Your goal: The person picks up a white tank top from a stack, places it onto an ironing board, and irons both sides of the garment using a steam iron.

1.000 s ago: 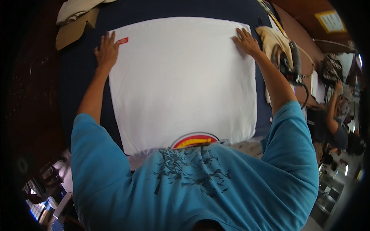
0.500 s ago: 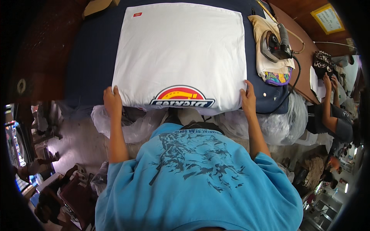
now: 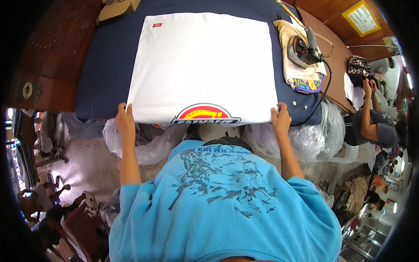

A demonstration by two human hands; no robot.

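1. Step in hand, by judgement: folding or squaring up a white garment (image 3: 205, 65) lying flat on the navy padded tabletop (image 3: 104, 74); both hands sitting at its near hem corners.
2. Left hand (image 3: 124, 120) pinching the near-left corner, fingers closed over the hem edge, thumb side apparently underneath — clamped on the fabric.
3. Right hand (image 3: 280, 118) doing the same at the near-right corner, fingers curled on the edge, clamped on the fabric too.
4. Garment stretching away from both hands toward the far side of the tabletop; small red label (image 3: 157, 25) at the far-left corner, well beyond the left hand.
5. Coloured arched print (image 3: 205, 114) showing at the near hem, between the two hands, partly rolling over the tabletop edge.
6. Steam iron (image 3: 302, 46) resting on a cream cloth pad (image 3: 301, 72), beyond and outward of the right hand, well apart; black cord (image 3: 325, 91) trailing down past that hand's outer side.
7. Clear plastic bags (image 3: 314, 135) bunching below the tabletop, just under both hands.
8. Another person (image 3: 371, 122) sitting far out past the right hand, not involved.
9. Next move, by judgement: calling for keeping both corners level and lifting evenly, carrying the hem away from the body without dragging the far edge or creasing the print.
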